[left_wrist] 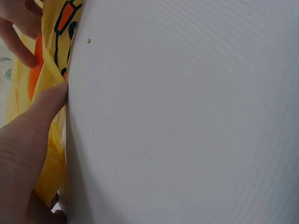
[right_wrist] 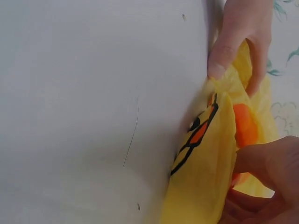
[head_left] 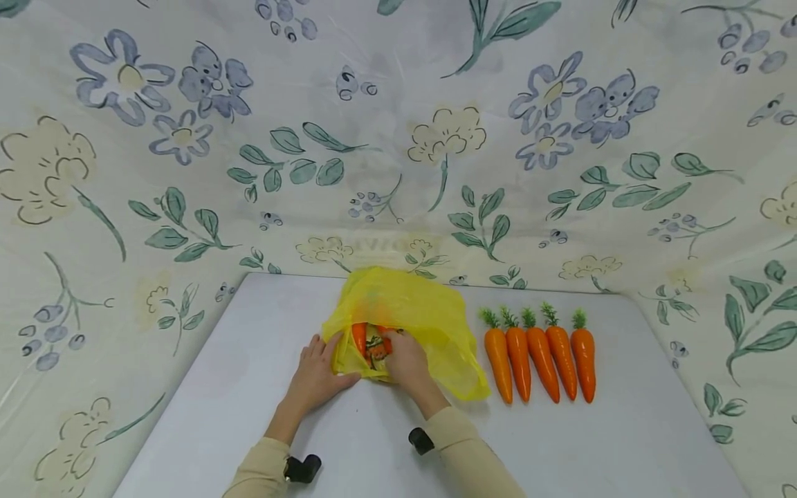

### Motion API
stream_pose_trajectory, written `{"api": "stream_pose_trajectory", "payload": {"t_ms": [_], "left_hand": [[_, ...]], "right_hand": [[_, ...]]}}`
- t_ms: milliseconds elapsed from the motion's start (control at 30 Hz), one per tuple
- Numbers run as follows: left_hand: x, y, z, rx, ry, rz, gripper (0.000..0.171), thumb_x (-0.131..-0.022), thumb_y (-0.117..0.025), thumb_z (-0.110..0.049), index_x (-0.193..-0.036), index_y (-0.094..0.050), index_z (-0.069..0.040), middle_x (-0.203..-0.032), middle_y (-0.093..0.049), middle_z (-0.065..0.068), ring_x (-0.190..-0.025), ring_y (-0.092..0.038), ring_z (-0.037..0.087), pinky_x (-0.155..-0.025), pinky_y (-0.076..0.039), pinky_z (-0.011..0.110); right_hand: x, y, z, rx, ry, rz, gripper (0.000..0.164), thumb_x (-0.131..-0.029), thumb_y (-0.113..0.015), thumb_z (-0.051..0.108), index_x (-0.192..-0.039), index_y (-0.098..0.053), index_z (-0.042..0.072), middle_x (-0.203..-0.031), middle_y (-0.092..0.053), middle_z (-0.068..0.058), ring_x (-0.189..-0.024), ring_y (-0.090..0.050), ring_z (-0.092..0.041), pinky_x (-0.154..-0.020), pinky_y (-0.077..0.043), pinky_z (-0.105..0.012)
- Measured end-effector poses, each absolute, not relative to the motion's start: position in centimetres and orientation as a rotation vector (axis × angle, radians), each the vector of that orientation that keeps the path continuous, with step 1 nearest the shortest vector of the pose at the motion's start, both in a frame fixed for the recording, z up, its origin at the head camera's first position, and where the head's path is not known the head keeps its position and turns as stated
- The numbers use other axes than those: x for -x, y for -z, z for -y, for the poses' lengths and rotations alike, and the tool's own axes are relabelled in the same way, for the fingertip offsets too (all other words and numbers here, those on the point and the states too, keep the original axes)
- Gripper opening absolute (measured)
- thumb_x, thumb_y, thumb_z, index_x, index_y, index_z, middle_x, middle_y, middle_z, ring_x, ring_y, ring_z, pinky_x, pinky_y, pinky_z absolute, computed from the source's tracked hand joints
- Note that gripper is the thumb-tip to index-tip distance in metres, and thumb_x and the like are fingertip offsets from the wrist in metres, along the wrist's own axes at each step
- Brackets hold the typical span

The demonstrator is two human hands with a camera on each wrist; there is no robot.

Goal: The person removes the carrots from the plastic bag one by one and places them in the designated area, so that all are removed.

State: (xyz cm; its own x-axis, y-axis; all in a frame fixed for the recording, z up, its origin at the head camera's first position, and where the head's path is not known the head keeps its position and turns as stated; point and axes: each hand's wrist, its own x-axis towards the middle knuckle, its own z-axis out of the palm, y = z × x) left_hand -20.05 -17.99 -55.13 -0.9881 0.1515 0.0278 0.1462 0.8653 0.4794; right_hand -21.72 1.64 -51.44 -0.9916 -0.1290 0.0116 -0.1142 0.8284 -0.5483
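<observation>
A crumpled yellow plastic bag (head_left: 398, 297) lies at the back middle of the table, its mouth facing me and a printed dark-and-orange drawing (head_left: 376, 348) showing there. An orange carrot (head_left: 358, 337) shows inside the mouth. My left hand (head_left: 317, 377) is at the bag's left side, fingers spread, its thumb (left_wrist: 51, 100) pressing the lower edge of the mouth. At the right of the opening, my right hand (head_left: 406, 361) reaches in and grips an orange carrot (head_left: 386, 340), mostly hidden by fingers and bag. Orange shows between its fingers (right_wrist: 254, 161) in the right wrist view.
Right of the bag, several carrots (head_left: 542, 363) with green tops lie in a row, tips toward me. The white table (head_left: 261, 332) meets a flower-patterned cloth (head_left: 386, 173) behind and at the sides. Dark wrist-worn devices (head_left: 303, 469) sit at both sleeves.
</observation>
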Motion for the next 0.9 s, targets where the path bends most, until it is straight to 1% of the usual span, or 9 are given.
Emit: {"api": "stream_pose_trajectory", "payload": {"t_ms": [167,333,433,600,733,900], "left_hand": [[20.0,54.8,17.9,-0.228,-0.778,-3.01,0.091,-0.083,-0.074,-0.049,-0.152,-0.034,-0.005,-0.154,-0.028,0.033,-0.146,-0.014,0.051,-0.117,-0.012,0.064],[20.0,55.0,17.9,-0.24,-0.794,-3.033,0.091,-0.082,-0.075,-0.048,-0.15,-0.036,-0.004,-0.152,-0.03,0.034,-0.145,-0.017,0.052,-0.117,-0.014,0.065],[19.9,55.1,17.8,-0.247,-0.808,-3.044,0.091,-0.081,-0.076,-0.048,-0.15,-0.037,-0.004,-0.151,-0.032,0.034,-0.144,-0.018,0.052,-0.116,-0.014,0.066],[20.0,55.0,17.7,-0.235,-0.804,-3.023,0.091,-0.082,-0.075,-0.049,-0.151,-0.035,-0.005,-0.153,-0.029,0.033,-0.145,-0.016,0.051,-0.117,-0.012,0.065],[20.0,54.7,17.7,-0.224,-0.778,-3.01,0.091,-0.083,-0.074,-0.05,-0.152,-0.034,-0.005,-0.154,-0.028,0.033,-0.146,-0.015,0.051,-0.118,-0.012,0.064],[20.0,54.8,17.8,-0.234,-0.762,-3.023,0.091,-0.083,-0.074,-0.05,-0.151,-0.035,-0.004,-0.154,-0.029,0.033,-0.146,-0.016,0.051,-0.117,-0.013,0.064]], "right_hand": [[21.2,51.0,-2.4,0.271,0.884,-2.978,0.042,-0.081,-0.065,-0.009,-0.12,-0.069,0.007,-0.112,-0.068,-0.011,-0.099,-0.064,-0.025,-0.088,-0.054,-0.04],[20.8,50.9,-2.8,0.251,0.908,-2.939,0.04,-0.084,-0.064,-0.008,-0.121,-0.069,0.006,-0.113,-0.067,-0.012,-0.099,-0.062,-0.026,-0.092,-0.053,-0.042],[20.6,51.0,-3.0,0.232,0.902,-2.923,0.039,-0.086,-0.064,-0.006,-0.122,-0.068,0.006,-0.116,-0.067,-0.011,-0.101,-0.062,-0.025,-0.095,-0.053,-0.041],[20.5,51.0,-3.2,0.232,0.892,-2.927,0.04,-0.087,-0.064,-0.005,-0.124,-0.068,0.008,-0.121,-0.067,-0.009,-0.107,-0.062,-0.023,-0.098,-0.051,-0.04],[20.3,51.0,-3.4,0.236,0.908,-2.919,0.04,-0.087,-0.063,-0.006,-0.124,-0.068,0.008,-0.12,-0.067,-0.009,-0.106,-0.062,-0.024,-0.098,-0.051,-0.041],[20.0,51.0,-3.5,0.247,0.905,-2.917,0.039,-0.087,-0.064,-0.005,-0.124,-0.068,0.008,-0.118,-0.067,-0.009,-0.106,-0.062,-0.024,-0.097,-0.051,-0.041]]}}
